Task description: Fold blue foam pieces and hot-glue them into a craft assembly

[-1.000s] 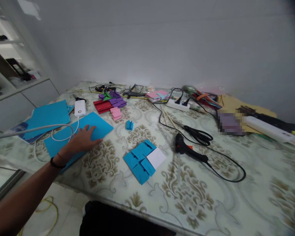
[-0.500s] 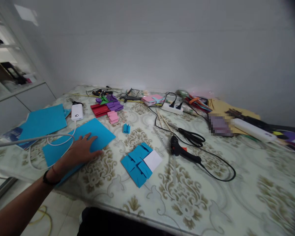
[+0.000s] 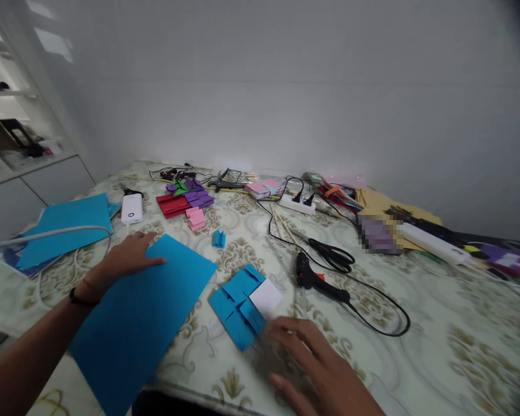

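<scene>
A large blue paper sheet (image 3: 151, 306) lies slanted at the left, its near end hanging past the table's front edge. My left hand (image 3: 127, 254) is at its far left edge, fingers stretched out and thumb over the paper. My right hand (image 3: 314, 361), slightly blurred, hovers near the front edge with fingers apart and nothing in it. Just beyond its fingertips is a folded blue paper piece (image 3: 236, 303) with a white square (image 3: 266, 296) at its right. A small folded blue piece (image 3: 219, 238) sits farther back.
A black glue gun (image 3: 320, 280) with its cord and black-handled scissors (image 3: 331, 254) lie right of centre. A white power bank (image 3: 132, 208) with a cable stands left, beside more blue sheets (image 3: 65, 222). Folded red paper (image 3: 172, 204) and a power strip (image 3: 297, 203) are behind.
The blue sheet has slid toward me and now overhangs the front edge. My left hand has shifted slightly left on it. My right hand has come into view from below.
</scene>
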`<state>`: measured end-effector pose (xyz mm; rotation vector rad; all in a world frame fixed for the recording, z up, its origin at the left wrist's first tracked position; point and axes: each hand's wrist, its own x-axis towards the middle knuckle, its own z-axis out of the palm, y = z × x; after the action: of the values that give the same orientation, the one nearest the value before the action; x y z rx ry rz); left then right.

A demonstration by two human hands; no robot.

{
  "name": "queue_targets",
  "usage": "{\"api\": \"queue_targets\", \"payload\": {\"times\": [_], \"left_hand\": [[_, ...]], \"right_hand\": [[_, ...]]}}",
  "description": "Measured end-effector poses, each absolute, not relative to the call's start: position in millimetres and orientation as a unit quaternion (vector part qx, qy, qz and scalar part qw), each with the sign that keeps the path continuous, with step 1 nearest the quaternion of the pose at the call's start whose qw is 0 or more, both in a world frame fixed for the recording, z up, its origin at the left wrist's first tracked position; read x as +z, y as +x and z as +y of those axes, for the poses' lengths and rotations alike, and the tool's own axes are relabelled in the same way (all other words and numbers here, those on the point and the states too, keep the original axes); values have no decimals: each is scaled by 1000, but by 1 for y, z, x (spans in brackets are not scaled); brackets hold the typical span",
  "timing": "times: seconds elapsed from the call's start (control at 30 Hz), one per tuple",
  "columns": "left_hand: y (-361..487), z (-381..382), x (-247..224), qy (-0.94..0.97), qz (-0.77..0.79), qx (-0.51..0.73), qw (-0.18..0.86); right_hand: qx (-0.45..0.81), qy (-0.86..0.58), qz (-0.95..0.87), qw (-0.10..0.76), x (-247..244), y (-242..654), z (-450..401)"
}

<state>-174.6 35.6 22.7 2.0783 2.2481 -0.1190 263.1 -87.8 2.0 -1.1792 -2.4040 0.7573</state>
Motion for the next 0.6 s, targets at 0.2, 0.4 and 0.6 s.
{"api": "queue_targets", "payload": {"times": [0.2, 0.4, 0.6], "left_hand": [[-176, 41, 13, 681, 729, -12, 65], [-175, 44, 21, 676, 730, 51, 88], [-178, 46, 23, 645, 742, 156, 97]], "right_hand": [[103, -432, -887, 125, -17, 212, -50], [157, -448, -879, 53, -2, 196, -32], [220, -434, -874, -7, 11, 201, -17]]}}
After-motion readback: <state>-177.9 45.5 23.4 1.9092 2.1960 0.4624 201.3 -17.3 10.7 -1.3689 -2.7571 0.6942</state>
